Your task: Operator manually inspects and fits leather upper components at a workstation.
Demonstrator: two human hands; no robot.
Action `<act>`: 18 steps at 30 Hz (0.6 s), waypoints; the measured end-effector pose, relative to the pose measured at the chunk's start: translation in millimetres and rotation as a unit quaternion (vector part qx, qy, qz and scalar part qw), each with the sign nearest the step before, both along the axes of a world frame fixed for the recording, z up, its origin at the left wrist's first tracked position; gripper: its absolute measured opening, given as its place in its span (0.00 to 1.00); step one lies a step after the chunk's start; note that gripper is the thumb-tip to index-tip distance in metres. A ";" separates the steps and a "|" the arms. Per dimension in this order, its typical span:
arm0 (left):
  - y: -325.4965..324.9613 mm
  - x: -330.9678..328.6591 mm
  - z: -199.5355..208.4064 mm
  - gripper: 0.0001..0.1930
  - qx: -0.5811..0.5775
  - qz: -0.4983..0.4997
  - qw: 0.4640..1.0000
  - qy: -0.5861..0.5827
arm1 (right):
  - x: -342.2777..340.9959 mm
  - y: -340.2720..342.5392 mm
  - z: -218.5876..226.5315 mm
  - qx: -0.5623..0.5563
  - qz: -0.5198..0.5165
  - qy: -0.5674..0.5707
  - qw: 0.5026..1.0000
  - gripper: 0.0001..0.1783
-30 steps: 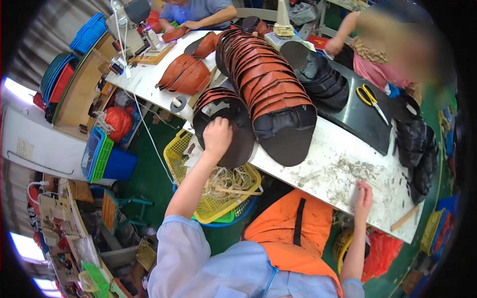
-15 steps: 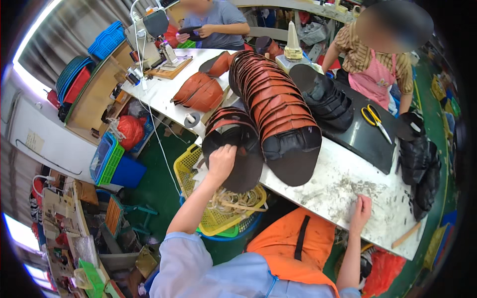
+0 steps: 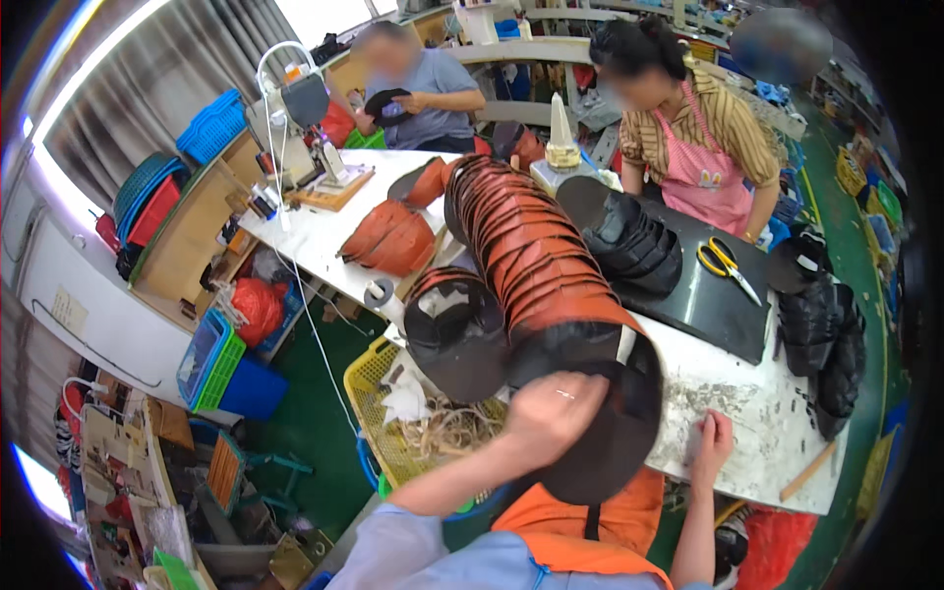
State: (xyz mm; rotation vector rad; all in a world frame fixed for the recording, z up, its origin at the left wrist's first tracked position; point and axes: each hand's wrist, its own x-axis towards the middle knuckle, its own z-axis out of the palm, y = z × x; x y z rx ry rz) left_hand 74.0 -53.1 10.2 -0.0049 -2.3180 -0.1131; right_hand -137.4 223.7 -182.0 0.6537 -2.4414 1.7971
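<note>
My left hand (image 3: pixel 558 418) is closed on a dark cap (image 3: pixel 615 454) with a wide black brim, at the near end of a long nested stack of red caps (image 3: pixel 536 241). Whether this cap touches the stack behind it, I cannot tell. To the left stands a shorter stack of caps (image 3: pixel 454 339), its black brim toward me. At the table's front edge rests my right hand (image 3: pixel 715 441), fingers curled in; anything inside them is hidden.
Yellow scissors (image 3: pixel 730 270) lie on a black board (image 3: pixel 703 320) beside black caps (image 3: pixel 634 241). A yellow basket (image 3: pixel 369 393) of scraps stands below the table's left edge. Across the table sit a person in a pink apron (image 3: pixel 710 192) and another in blue-grey (image 3: pixel 442 84).
My left hand has moved right, from the shorter stack to the near end of the long stack, where it grips a cap. The right hand stays at the table edge. The view has shifted slightly.
</note>
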 end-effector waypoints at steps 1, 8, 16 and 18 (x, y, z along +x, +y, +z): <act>19.3 -15.1 -21.7 0.19 0.030 -0.016 0.999 -0.025 | -0.9 3.4 -0.8 -0.078 -0.051 -0.083 0.992 0.11; 85.4 -41.4 -127.3 0.20 0.160 -0.003 0.971 -0.176 | 23.5 18.5 60.0 -0.199 -0.106 -0.169 0.959 0.10; 85.9 -26.2 -59.5 0.12 0.530 -0.145 0.818 -0.166 | 78.8 -63.8 135.9 -0.130 0.146 -0.253 0.947 0.04; 73.7 -19.6 -56.1 0.11 0.525 -0.055 0.835 -0.156 | 75.8 -82.1 144.2 -0.211 0.216 -0.331 0.894 0.06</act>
